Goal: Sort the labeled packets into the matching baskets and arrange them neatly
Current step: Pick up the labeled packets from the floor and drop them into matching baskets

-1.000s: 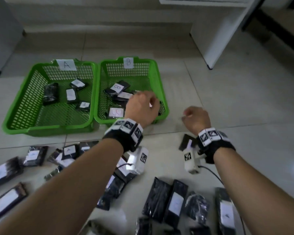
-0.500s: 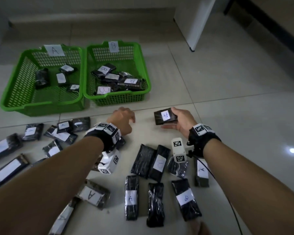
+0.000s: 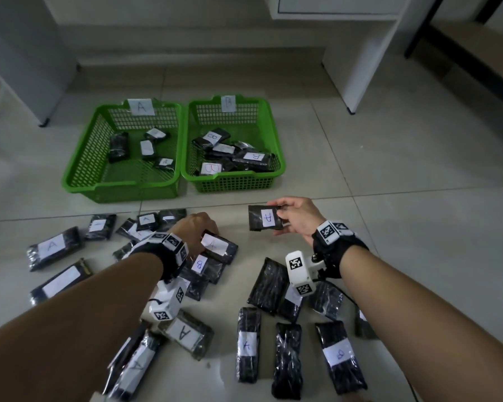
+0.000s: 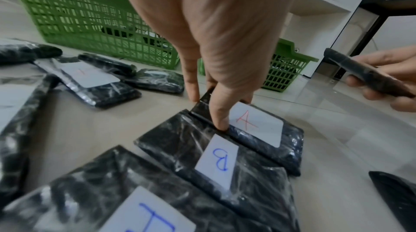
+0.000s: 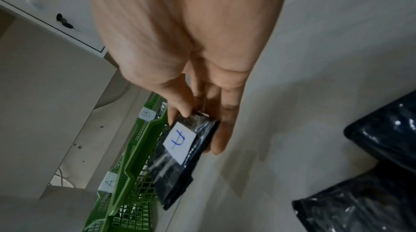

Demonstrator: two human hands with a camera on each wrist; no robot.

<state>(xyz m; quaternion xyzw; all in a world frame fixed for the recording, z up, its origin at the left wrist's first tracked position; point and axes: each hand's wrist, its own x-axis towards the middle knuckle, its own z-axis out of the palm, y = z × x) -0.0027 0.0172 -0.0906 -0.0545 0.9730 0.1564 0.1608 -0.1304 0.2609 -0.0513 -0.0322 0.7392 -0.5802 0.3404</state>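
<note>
Two green baskets stand side by side on the tiled floor. Basket A [image 3: 79, 175] is on the left and basket B [image 3: 277, 146] on the right, and each holds several black packets. My right hand [image 3: 282, 216] [image 5: 198, 129] holds a black packet with a blue A label [image 3: 265, 218] [image 5: 178, 155] above the floor, in front of basket B, pinched between thumb and fingers. My left hand [image 3: 204, 233] [image 4: 207, 109] is down in the floor pile. Its thumb and fingers pinch the far end of a packet with a red A label [image 3: 219, 246] [image 4: 254, 129].
Several loose packets lie on the floor around both arms. One with a blue B label [image 3: 199, 264] [image 4: 219, 161] is partly under the red A packet. A white cabinet [image 3: 360, 53] stands at back right and a grey unit [image 3: 26, 53] at back left.
My left hand came back from basket B to the floor pile and took hold of the red A packet. My right hand picked up the blue A packet and holds it raised.
</note>
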